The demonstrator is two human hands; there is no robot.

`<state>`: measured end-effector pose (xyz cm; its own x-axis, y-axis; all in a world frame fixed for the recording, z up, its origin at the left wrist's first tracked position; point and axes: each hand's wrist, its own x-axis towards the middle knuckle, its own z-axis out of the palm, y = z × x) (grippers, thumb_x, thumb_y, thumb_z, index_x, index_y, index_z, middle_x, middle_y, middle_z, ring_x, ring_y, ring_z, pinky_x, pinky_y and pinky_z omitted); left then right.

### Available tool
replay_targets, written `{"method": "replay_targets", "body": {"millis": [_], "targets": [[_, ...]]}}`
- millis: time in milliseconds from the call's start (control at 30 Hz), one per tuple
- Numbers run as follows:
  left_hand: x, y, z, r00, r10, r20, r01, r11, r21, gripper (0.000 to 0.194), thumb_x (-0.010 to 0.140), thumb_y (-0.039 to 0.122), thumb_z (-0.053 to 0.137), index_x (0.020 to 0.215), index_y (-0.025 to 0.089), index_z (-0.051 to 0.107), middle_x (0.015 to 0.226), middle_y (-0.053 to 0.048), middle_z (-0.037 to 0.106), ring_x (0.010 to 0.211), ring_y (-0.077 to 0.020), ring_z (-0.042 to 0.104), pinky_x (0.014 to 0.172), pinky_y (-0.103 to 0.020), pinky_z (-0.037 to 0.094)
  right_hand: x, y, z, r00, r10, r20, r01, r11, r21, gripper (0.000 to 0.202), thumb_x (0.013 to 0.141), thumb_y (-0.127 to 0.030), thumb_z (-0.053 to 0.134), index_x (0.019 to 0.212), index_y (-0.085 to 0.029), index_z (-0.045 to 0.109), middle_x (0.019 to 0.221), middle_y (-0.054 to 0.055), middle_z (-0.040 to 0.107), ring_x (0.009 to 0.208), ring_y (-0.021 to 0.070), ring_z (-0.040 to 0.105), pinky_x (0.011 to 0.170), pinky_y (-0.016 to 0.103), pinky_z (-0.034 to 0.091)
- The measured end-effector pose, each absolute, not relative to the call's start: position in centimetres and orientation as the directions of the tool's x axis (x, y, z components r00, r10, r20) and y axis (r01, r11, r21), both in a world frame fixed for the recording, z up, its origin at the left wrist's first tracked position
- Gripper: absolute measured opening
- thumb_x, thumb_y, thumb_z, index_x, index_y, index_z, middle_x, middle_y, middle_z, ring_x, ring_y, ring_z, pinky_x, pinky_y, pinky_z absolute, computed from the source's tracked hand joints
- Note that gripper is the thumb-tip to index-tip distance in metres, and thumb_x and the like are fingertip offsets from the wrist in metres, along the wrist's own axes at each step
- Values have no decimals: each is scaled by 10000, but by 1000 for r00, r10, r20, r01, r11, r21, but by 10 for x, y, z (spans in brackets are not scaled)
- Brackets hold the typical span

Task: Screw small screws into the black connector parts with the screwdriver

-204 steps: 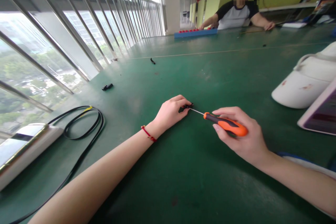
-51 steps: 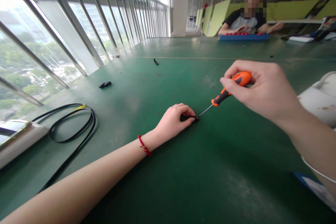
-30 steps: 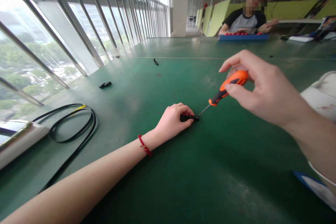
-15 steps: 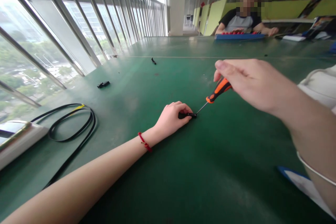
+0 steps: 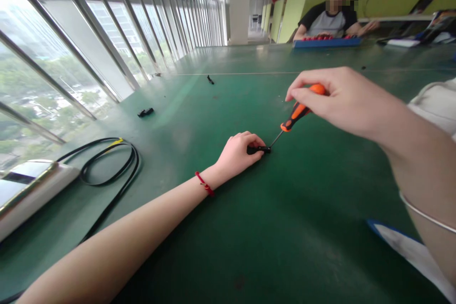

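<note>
Orange-and-black screwdriver (image 5: 298, 112) set to a small black part (image 5: 266, 149) on a green table (image 5: 313, 237).
Left hand (image 5: 238, 153) pinches the part, fingers covering some of it; right hand (image 5: 344, 99) grips the screwdriver's handle, its tip at the part's exposed end. Right forearm (image 5: 423, 166) partly blocks a white container (image 5: 436, 107) and overlaps a blue-edged item (image 5: 402, 246). Leftward lie a looped black cable (image 5: 136, 159) and a white device (image 5: 39, 194); beyond them, a black piece (image 5: 145, 112). Across the table, a person (image 5: 329, 23) is behind a blue tray (image 5: 327, 43).
</note>
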<state>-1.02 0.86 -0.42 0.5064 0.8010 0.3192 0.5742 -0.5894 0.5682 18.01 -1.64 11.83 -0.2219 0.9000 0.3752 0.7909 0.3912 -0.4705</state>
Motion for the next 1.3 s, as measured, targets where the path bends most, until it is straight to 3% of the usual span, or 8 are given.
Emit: {"method": "replay_targets", "body": {"millis": [100,267,433,567,733,967,1100,1300], "targets": [[-10,8,-4,506,802,318,579,-589,564,153,760,191,594,884,183,683,856,-31,624,808,-159,575,774,-285,490,182,-16,119,-206,916,346,833,349,-430,129,804,-321,537,905,-244,561,573,-29,479,487,112,379,517,285,265],[-10,8,-4,509,798,324,569,-594,569,145,792,229,579,883,183,682,855,-31,626,808,-159,576,772,-287,486,182,-17,121,-241,913,330,855,361,-374,323,855,-478,431,734,-225,591,507,-28,411,456,95,327,502,283,258],[-10,9,-5,518,791,327,554,-601,576,146,809,215,561,890,182,679,863,-30,626,816,-154,576,780,-285,479,183,-19,123,-241,913,329,872,353,-339,257,725,-303,612,963,-245,535,608,-36,513,511,112,418,519,276,295],[-10,9,-5,519,791,325,554,-600,577,143,805,208,567,890,183,678,864,-30,624,815,-154,574,776,-284,479,183,-21,124,-267,922,279,878,352,-323,264,834,-477,487,834,-233,587,554,-22,476,469,95,365,513,287,265],[-10,9,-5,522,789,324,548,-601,582,142,811,199,564,895,184,678,871,-29,626,807,-149,577,770,-281,477,183,-20,122,-247,902,355,880,362,-307,184,742,-309,610,908,-242,565,591,-33,505,481,97,401,511,274,279],[-11,10,-5,529,780,335,541,-613,576,139,811,190,573,899,181,680,864,-30,627,800,-146,577,757,-275,470,184,-20,123,-271,906,326,879,371,-299,280,852,-466,453,769,-243,599,510,-33,434,424,82,329,486,279,258],[-11,10,-6,532,779,332,543,-614,573,142,816,191,566,901,187,681,872,-30,629,801,-147,578,760,-276,473,184,-19,121,-258,890,376,876,380,-298,259,708,-348,633,943,-266,560,632,-32,537,505,119,454,495,274,311],[-11,10,-6,533,780,329,547,-614,568,144,817,199,565,902,187,681,868,-31,623,799,-148,574,755,-275,474,183,-20,120,-269,900,342,877,376,-299,290,850,-495,447,787,-254,594,509,-36,432,428,88,337,480,276,262]]}}
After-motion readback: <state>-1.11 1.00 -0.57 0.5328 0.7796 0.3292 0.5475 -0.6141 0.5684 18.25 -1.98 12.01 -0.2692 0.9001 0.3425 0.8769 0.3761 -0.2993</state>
